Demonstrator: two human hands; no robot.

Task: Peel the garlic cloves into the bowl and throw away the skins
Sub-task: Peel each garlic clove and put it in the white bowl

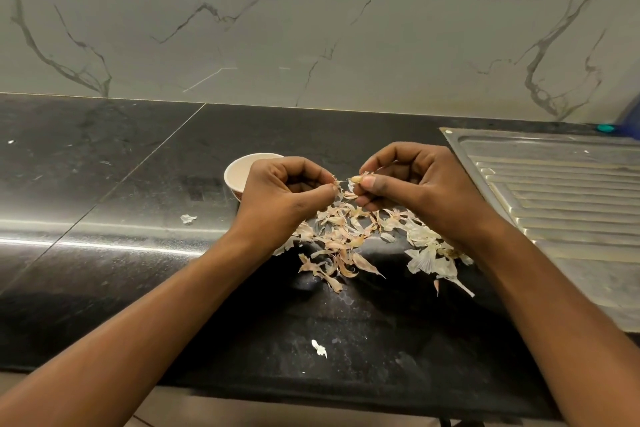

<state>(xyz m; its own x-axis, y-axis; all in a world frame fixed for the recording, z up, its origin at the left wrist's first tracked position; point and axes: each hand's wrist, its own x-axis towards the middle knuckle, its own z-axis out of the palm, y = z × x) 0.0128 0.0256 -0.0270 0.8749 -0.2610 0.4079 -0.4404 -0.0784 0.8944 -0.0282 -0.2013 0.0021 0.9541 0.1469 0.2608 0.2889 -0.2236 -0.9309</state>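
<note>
My right hand (412,184) pinches a small garlic clove (356,179) between thumb and fingers, above the black counter. My left hand (284,189) is closed on a thin strip of skin (340,182) that still joins the clove. A heap of papery garlic skins (349,239) lies on the counter right below both hands. A small cream bowl (239,170) stands behind my left hand, which hides its right side. I cannot see what is in the bowl.
A steel sink drainboard (561,191) fills the right side. Stray skin bits lie at the left (188,218) and near the front edge (319,348). A marble wall (311,28) rises behind the counter. A blue object (630,118) stands at the far right.
</note>
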